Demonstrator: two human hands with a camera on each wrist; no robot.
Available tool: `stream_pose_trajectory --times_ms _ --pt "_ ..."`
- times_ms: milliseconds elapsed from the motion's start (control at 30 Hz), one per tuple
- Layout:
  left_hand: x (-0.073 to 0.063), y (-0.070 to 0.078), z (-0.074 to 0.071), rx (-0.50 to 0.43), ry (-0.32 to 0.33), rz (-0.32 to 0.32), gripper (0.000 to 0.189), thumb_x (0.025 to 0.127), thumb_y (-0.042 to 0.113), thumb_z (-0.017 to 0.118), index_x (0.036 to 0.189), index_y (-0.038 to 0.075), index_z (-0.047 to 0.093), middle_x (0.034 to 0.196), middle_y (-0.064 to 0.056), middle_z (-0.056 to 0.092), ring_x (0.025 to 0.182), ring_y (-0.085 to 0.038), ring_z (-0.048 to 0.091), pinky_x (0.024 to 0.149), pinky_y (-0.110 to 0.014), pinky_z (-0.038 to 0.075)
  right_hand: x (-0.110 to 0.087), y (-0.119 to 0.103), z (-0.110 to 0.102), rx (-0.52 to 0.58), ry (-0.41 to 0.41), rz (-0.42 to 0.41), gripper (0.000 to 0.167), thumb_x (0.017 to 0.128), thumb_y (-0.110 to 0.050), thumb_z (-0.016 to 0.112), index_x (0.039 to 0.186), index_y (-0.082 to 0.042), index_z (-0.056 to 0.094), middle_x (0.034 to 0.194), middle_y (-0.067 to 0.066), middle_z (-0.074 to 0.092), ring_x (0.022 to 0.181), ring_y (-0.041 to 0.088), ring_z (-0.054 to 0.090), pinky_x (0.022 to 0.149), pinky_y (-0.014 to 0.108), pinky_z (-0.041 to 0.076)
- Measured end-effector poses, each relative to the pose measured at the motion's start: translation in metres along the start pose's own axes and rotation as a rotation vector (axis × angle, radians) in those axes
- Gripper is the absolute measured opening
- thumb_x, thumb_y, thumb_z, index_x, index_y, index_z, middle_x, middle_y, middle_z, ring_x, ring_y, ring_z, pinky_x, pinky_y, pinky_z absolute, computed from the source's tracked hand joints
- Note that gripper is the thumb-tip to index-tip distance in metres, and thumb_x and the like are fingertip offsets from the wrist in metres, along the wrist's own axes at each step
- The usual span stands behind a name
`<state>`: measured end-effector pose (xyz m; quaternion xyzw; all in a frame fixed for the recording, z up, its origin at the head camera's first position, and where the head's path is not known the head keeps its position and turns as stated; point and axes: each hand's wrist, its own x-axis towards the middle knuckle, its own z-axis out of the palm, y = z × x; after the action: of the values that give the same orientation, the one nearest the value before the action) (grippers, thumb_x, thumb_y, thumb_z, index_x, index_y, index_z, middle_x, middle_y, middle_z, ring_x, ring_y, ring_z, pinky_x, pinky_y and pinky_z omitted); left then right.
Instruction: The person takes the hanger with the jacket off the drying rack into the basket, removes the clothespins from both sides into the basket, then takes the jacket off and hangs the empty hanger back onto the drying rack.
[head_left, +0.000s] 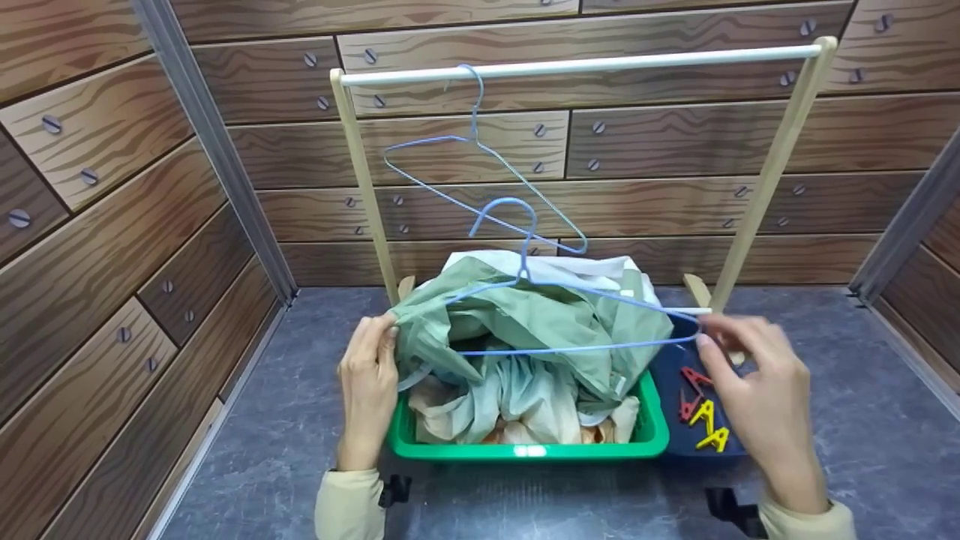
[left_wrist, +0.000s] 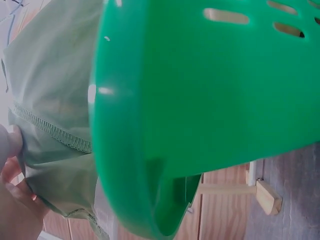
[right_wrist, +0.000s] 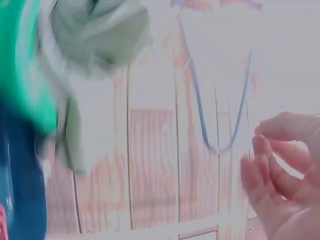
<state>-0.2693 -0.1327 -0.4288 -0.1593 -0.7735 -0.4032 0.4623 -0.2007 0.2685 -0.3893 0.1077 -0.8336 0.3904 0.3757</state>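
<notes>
My left hand point(head_left: 367, 367) pinches the left edge of a light green garment point(head_left: 517, 322) bunched over the basket. Overlock stitching runs along this cloth point(left_wrist: 55, 75) in the left wrist view. A blue hanger point(head_left: 570, 349) has its left arm inside the garment and its right end sticking out. My right hand point(head_left: 765, 375) is at that right end, thumb and forefinger parted around the corner. In the right wrist view, the fingertips point(right_wrist: 260, 145) are loosely bent with nothing between them, and a hanger end point(right_wrist: 220, 150) shows apart from them.
A green basket point(head_left: 525, 451) holds more clothes under the garment. Right of it, a dark blue tray point(head_left: 679, 442) carries red clips point(head_left: 690, 405) and yellow clips point(head_left: 709, 427). Behind stands a rack with a white rail point(head_left: 645, 63). Another blue hanger point(head_left: 525, 184) hangs from it.
</notes>
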Motion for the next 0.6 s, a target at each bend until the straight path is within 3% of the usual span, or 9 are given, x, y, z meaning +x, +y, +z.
stream_pose_trajectory --times_ms 67,167,333,433,500,600 --pt "-0.001 0.001 0.000 0.001 -0.010 0.000 0.014 0.096 0.003 0.059 0.105 0.009 0.068 0.082 -0.002 0.052 0.068 -0.014 0.041 0.061 -0.028 0.035 -0.001 0.002 -0.002 -0.033 0.006 -0.016 0.035 0.089 -0.006 0.072 0.123 -0.013 0.069 0.119 0.004 0.065 0.108 0.012 0.054 0.093 0.016 0.036" --pt "-0.001 0.002 0.001 0.010 -0.016 0.007 0.013 0.096 0.003 0.059 0.105 0.009 0.067 0.082 -0.002 0.052 0.070 -0.015 0.042 0.062 -0.029 0.036 -0.003 0.010 0.002 0.006 -0.097 0.004 0.039 0.092 -0.008 0.069 0.130 -0.017 0.065 0.126 0.001 0.063 0.116 0.009 0.052 0.095 0.014 0.034" --pt "-0.002 0.004 0.002 0.017 -0.025 0.027 0.012 0.096 0.003 0.060 0.105 0.009 0.066 0.082 -0.002 0.051 0.073 -0.015 0.044 0.065 -0.029 0.037 -0.008 0.018 0.012 0.131 -0.127 -0.016 0.025 0.094 0.000 0.063 0.117 -0.008 0.070 0.099 0.006 0.070 0.085 0.009 0.062 0.072 0.014 0.045" --pt "-0.002 0.005 0.003 0.008 -0.015 0.044 0.014 0.095 0.001 0.060 0.105 0.009 0.067 0.082 -0.001 0.052 0.074 -0.015 0.045 0.065 -0.029 0.038 -0.010 0.015 0.015 0.264 -0.150 0.041 0.018 0.097 0.002 0.057 0.110 -0.003 0.069 0.093 0.010 0.069 0.079 0.015 0.065 0.065 0.020 0.052" --pt "-0.001 0.007 0.004 0.000 0.019 0.045 0.014 0.095 0.001 0.061 0.106 0.008 0.067 0.085 -0.002 0.057 0.078 -0.018 0.049 0.071 -0.031 0.039 -0.010 0.011 0.017 0.342 -0.174 0.109 0.015 0.100 -0.002 0.053 0.108 0.000 0.066 0.094 0.011 0.068 0.079 0.019 0.066 0.063 0.027 0.056" --pt "-0.003 0.015 0.013 0.032 0.102 0.011 0.017 0.096 0.010 0.064 0.113 0.006 0.064 0.099 -0.007 0.062 0.093 -0.025 0.055 0.087 -0.038 0.039 -0.011 0.005 0.019 0.373 -0.184 0.162 0.017 0.103 -0.008 0.050 0.106 0.001 0.063 0.095 0.013 0.067 0.079 0.022 0.068 0.063 0.034 0.058"
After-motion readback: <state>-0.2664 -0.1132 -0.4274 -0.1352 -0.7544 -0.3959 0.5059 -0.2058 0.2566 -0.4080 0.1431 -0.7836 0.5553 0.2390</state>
